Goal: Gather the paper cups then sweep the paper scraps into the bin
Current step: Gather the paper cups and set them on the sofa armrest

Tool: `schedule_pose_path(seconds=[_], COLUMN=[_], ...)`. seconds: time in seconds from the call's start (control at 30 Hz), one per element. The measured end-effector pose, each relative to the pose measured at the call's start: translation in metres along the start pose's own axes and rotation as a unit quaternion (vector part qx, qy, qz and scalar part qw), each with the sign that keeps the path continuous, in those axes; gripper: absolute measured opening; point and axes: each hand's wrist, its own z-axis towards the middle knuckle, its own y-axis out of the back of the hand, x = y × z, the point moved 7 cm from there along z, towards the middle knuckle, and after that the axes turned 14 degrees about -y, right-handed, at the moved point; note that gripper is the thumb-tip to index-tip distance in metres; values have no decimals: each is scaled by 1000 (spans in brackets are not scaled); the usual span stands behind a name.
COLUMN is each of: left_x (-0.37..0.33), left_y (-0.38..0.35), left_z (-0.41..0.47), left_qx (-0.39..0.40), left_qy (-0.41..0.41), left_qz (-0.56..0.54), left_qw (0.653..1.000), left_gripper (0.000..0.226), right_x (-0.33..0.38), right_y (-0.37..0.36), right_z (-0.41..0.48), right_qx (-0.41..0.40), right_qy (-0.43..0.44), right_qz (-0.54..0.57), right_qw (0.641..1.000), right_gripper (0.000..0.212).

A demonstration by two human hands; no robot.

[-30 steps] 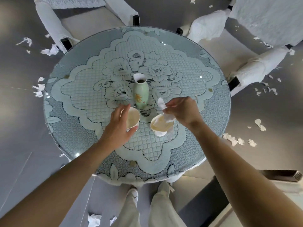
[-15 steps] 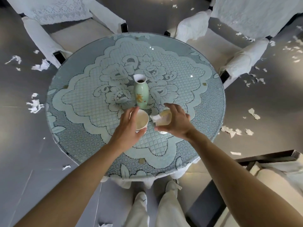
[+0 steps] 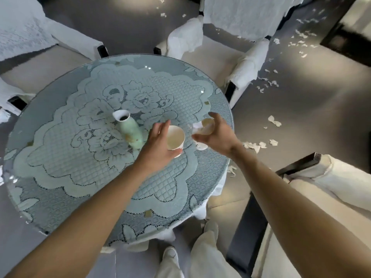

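My left hand [image 3: 158, 144] grips a white paper cup [image 3: 175, 137] from its left side, just right of the green vase [image 3: 130, 131], above the round lace-covered table [image 3: 80, 177]. My right hand [image 3: 217, 135] holds a second paper cup [image 3: 207, 126], tilted and lifted near the table's right edge, with a crumpled bit of white paper at its rim. White paper scraps [image 3: 274, 121] lie scattered on the dark floor to the right. No bin is in view.
Two white-covered chairs [image 3: 241, 37] stand behind the table and a white sofa [image 3: 331, 183] with a dark frame is at the right. More scraps [image 3: 301, 35] dot the floor at the far right. My legs [image 3: 200, 257] are below the table edge.
Both hands have lifted their cups and carried them to the right of the vase. The view has swung to the right, so the table now sits more to the left.
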Motion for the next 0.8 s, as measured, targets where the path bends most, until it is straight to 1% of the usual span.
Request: schedule_pose_path(seconds=[0.17, 0.3, 0.43, 0.57, 0.67, 0.8], left_x=[-56, -110, -172, -228, -259, -291], left_y=[-51, -110, -167, -217, -250, -287], left_z=[99, 197, 303, 386, 434, 513], left_qx=[53, 91, 108, 115, 130, 135], left_qy=[-75, -119, -151, -170, -193, -213], left_qz=[-17, -17, -16, -33, -61, -67], left_qw=[996, 989, 982, 978, 971, 965], left_gripper=[84, 82, 84, 82, 82, 84], right_x=[-50, -110, -169, -209, -233, -259], right_y=[98, 190, 290, 384, 437, 496], right_z=[24, 59, 96, 124, 147, 195], right_qx=[-93, -153, -182, -227, -249, -262], right_qy=[-37, -80, -129, -147, -157, -172], right_qz=[34, 61, 64, 42, 43, 45], right_qw=[994, 983, 973, 962, 955, 949], right_gripper=[81, 82, 90, 92, 91, 90])
